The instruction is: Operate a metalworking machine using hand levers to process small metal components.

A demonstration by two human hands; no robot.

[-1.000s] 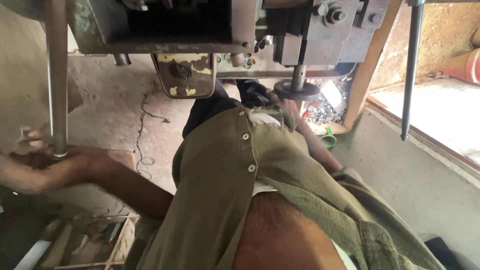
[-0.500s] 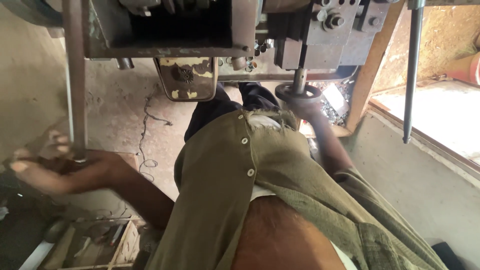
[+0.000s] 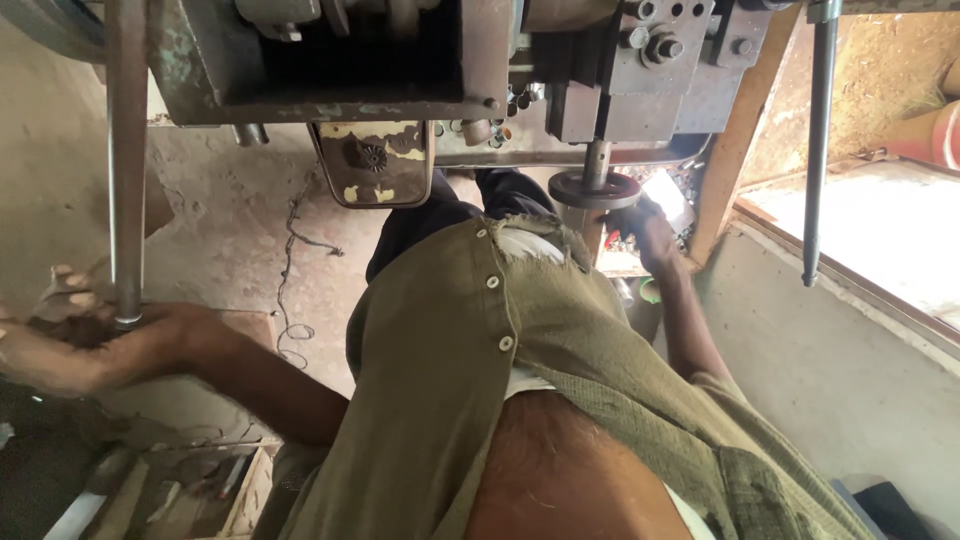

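Left hand beneath steel rod

Left hand, lower left of frame, cupped palm-up under a vertical steel rod. Right hand, centre right, beside round handwheel under machine.

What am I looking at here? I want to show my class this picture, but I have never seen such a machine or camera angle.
The camera sits on a person's head and looks down their olive shirt. Above stands a heavy metal workshop machine. The left hand is cupped, palm up, holding small dark pieces, beside a vertical steel rod. The right hand reaches under the machine next to a round metal disc; whether it grips anything cannot be seen. Below lies a dusty concrete floor.
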